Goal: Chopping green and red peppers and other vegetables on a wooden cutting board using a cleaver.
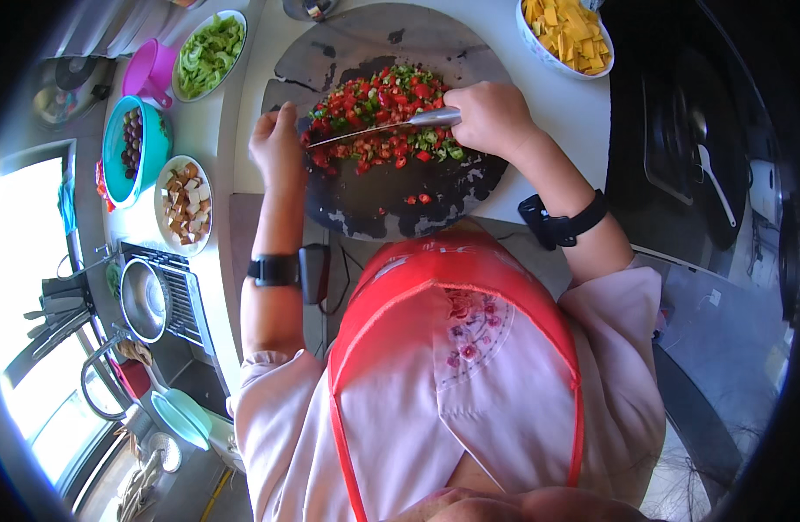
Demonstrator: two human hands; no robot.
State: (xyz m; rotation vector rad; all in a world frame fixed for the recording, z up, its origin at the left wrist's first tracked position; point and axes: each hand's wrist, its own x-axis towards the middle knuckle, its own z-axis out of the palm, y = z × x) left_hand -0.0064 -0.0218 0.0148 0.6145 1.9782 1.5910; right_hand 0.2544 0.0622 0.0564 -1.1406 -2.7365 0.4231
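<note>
My right hand [488, 121] grips the metal handle of a kitchen knife [432, 117]. The blade is seen nearly edge-on and runs left across a heap of chopped red and green chili peppers [387, 98]. My left hand [278, 147], fingers curled, is at the left rim of the cutting board beside the blade's far end; whether it touches the blade cannot be made out. Beneath the peppers lies a round, dark, stained cutting board [374, 196]. A few red pepper bits [419, 198] are scattered nearer my body.
A bowl of yellow slices [568, 36] stands at the upper right, near a black cooktop [674, 163]. At left are a plate of green slices [210, 55], a pink cup [148, 70], a teal basin [122, 173], a bowl of cubes [186, 202] and a sink [191, 372].
</note>
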